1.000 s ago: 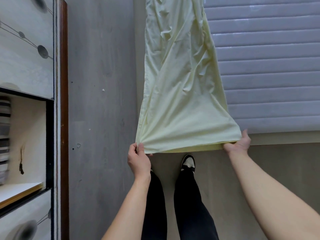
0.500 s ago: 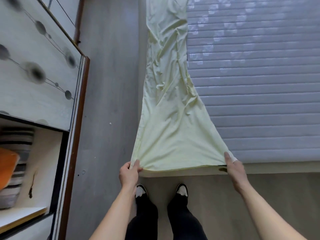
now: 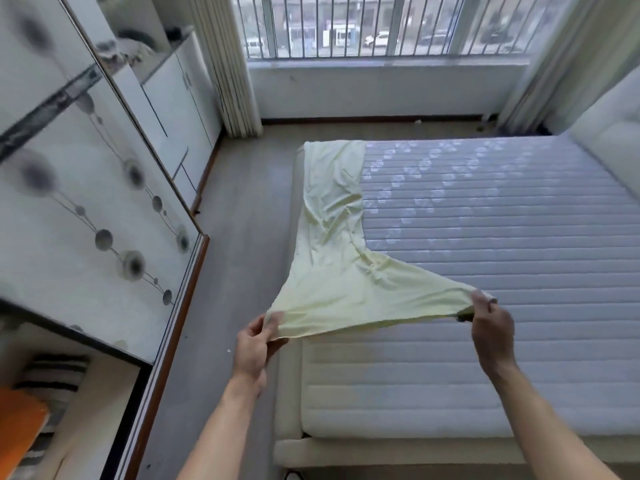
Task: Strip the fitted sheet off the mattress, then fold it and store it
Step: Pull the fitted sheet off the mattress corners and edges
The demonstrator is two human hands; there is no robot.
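Bedroom floor runs grey between a patterned wardrobe on the left and one bare quilted mattress on the right, with a barred window far off. One pale yellow fitted sheet, already folded into a long strip, lies along the mattress's left edge, its near end lifted and stretched between two hands. The left hand pinches the near-left corner, fingers curled on the cloth; the right hand clamps the other corner over the mattress. The sheet looks light, soft and limp, likely to sag and slip out of line, so holding it at the corners and keeping it taut seems best.
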